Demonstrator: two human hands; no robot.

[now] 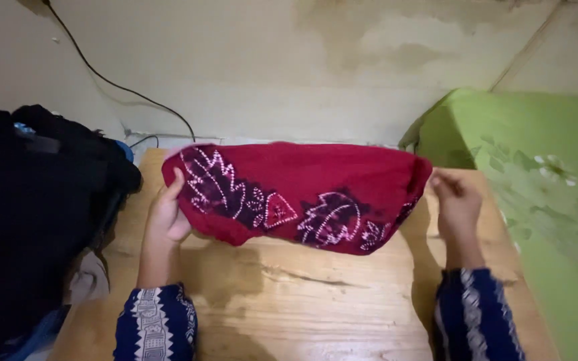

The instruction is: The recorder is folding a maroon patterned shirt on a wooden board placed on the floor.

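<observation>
Red cloth [302,194], patterned with white and dark purple leaf shapes, stretched flat and held up above the wooden table [342,294], spanning from 9 o'clock to 3 o'clock across the middle of the view. Folded over, with the lower edge sagging a little toward 6 o'clock.

Left hand [167,214] at 9 o'clock of the cloth, closed on its left end, thumb on the near face, remaining fingers hidden behind the fabric. Right hand [457,204] at 3 o'clock of the cloth, pinching its right end between thumb and fingertips, knuckles turned toward the camera. Both hands well apart, keeping the cloth taut between them. Dark blue sleeves with white patterned bands [158,327] at 7 o'clock and 5 o'clock, coming up from the bottom edge.

Shadow of the cloth lying on the table just below it, toward 7 o'clock. Crack in the tabletop running left to right near the centre.

Heap of black fabric [35,214] at 9 o'clock, just beside the table's left edge. Green patterned sheet [543,194] at 3 o'clock, beside the table's right edge. Stained pale wall [289,67] at 12 o'clock, with a black cable [112,83] running down it from 11 o'clock toward the table's far edge.
</observation>
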